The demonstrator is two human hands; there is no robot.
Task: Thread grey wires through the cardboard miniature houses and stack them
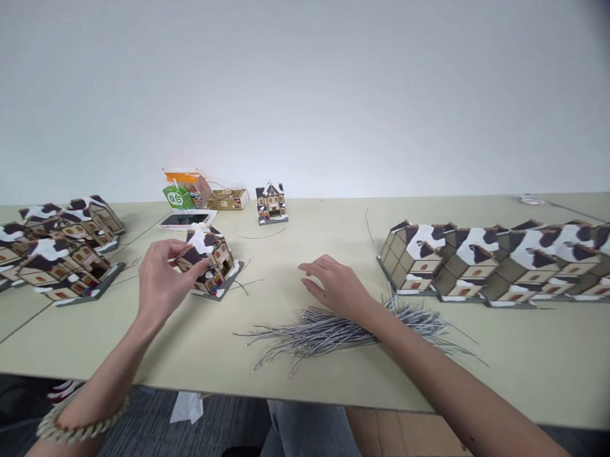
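Nearest us, a loose bundle of grey wires (326, 336) lies across the table (180, 357), looking light and springy. Just beyond it, our right hand (336, 284) hangs relaxed, fingers slightly parted, with nothing visible in its grasp. To its left, our left hand (164, 280) pinches a model house (214, 256) at its side, its base near the table top. We judge it light, stiff and fragile, better gripped by walls or base than roof trim. Farther back stands a second house (272, 206).
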